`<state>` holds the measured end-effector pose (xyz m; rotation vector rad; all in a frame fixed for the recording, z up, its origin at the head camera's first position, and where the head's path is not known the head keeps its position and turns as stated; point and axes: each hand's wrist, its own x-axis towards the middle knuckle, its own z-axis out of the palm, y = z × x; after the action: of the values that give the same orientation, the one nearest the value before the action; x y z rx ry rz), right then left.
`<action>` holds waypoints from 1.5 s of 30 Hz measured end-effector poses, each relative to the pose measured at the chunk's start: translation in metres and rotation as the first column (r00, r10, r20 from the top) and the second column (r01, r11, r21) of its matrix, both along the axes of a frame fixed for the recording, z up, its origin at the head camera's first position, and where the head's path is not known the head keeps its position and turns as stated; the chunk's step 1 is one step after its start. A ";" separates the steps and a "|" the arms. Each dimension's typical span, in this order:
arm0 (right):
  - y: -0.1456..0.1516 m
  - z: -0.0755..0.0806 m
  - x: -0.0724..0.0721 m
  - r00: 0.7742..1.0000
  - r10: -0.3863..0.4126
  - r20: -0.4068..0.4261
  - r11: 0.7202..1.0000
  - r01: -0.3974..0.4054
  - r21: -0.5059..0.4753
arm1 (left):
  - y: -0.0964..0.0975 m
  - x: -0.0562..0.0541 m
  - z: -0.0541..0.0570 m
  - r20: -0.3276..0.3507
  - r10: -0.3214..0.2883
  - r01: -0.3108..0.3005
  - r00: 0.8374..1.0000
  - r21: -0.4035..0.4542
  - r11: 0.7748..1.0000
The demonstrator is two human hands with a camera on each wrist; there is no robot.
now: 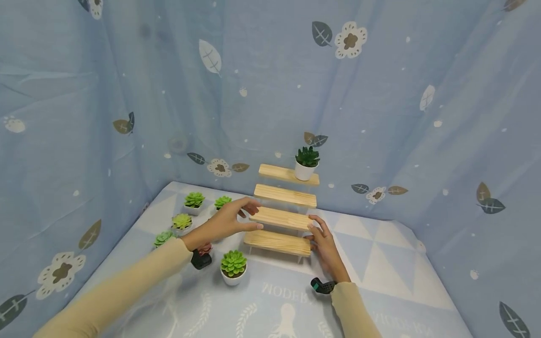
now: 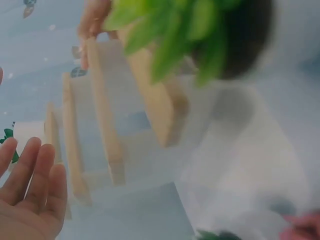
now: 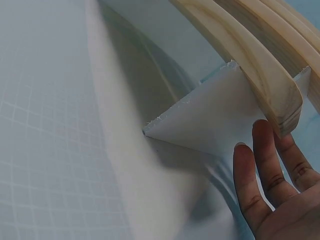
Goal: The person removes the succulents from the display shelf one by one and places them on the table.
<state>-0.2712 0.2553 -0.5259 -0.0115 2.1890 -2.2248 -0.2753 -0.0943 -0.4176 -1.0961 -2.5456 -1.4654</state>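
Note:
A stepped stand with several pale wooden shelves (image 1: 279,241) and white side supports (image 3: 210,110) stands on the table. My left hand (image 1: 230,220) is at its left end, fingers spread; a gap shows between the hand (image 2: 32,200) and the shelf ends in the left wrist view. At the other end, my right hand (image 1: 323,241) touches the shelves with its fingertips. In the right wrist view its fingers (image 3: 267,172) look lightly bent against a shelf's end. A dark green succulent in a white pot (image 1: 305,169) sits on the top shelf, at the right.
A potted green succulent (image 1: 233,267) stands in front of the stand's left end. Further left are several more pots, including a bright green succulent (image 1: 194,200) and a reddish one (image 1: 204,249) partly hidden by my left wrist. Patterned blue curtains (image 1: 279,84) hang behind.

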 end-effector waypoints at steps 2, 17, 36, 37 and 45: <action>0.000 -0.001 0.000 1.000 0.001 0.006 1.000 -0.001 0.000 | 0.005 -0.003 0.004 0.017 0.004 -0.004 1.000 0.012 1.000; 0.008 -0.001 0.003 1.000 -0.015 0.014 1.000 0.015 -0.021 | 0.054 -0.039 0.027 0.143 -0.011 -0.011 0.990 0.154 0.988; 0.007 0.000 0.002 1.000 -0.013 0.021 1.000 0.014 -0.024 | 0.098 -0.088 0.039 0.041 0.091 -0.095 0.995 0.120 0.988; 0.006 0.000 0.002 1.000 -0.011 0.021 1.000 0.011 -0.025 | 0.100 -0.090 0.041 0.032 0.095 -0.098 0.995 0.116 0.988; 0.000 0.000 -0.002 1.000 0.000 0.007 0.999 0.000 -0.041 | 0.108 -0.101 0.046 0.070 0.123 -0.133 0.990 0.157 0.979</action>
<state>-0.2733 0.2551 -0.5263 -0.0036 2.1395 -2.2657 -0.3766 0.0134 -0.3720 -0.8630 -2.4313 -1.6587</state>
